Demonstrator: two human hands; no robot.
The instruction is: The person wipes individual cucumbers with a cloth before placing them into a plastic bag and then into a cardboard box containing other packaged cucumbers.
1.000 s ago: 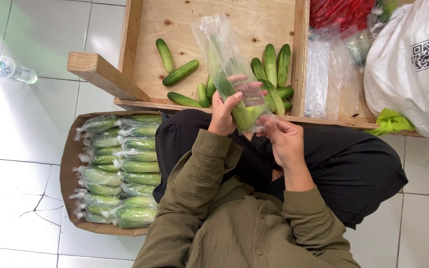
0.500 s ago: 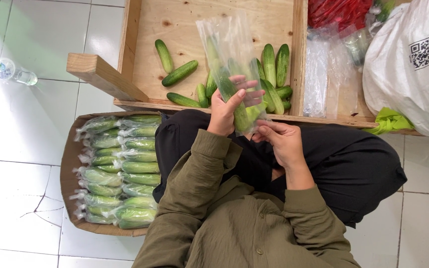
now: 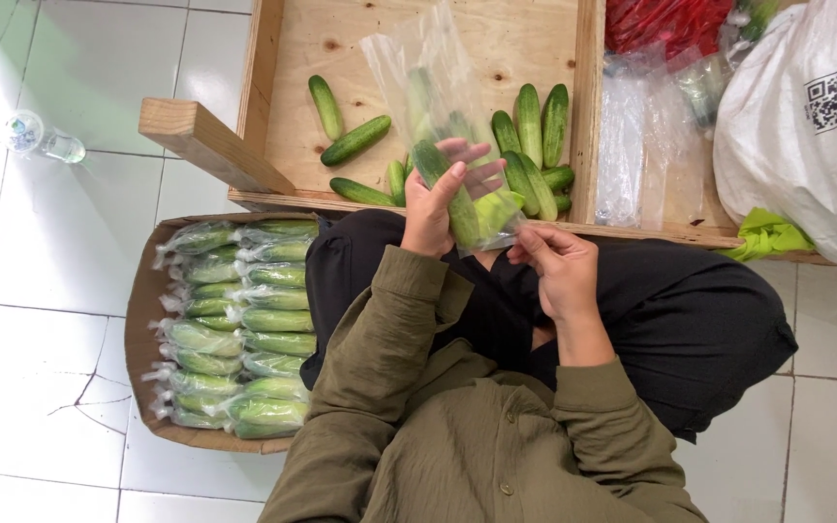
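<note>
Clear plastic bag [image 3: 428, 87] with cucumbers stood up in the left hand [image 3: 438, 199], rows of bagged cucumbers [image 3: 234, 324] lay in a brown box at left, big white sack [image 3: 806, 145] with a black square label [image 3: 832, 97] sat at right, clear bags [image 3: 636, 145] beside it

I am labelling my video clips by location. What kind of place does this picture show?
Probably a produce packing spot on a tiled floor, perhaps at a market or a shop's back room. Loose cucumbers lie in a wooden crate, bagged cucumbers fill a cardboard tray, and the left hand holds a clear bag.
</note>
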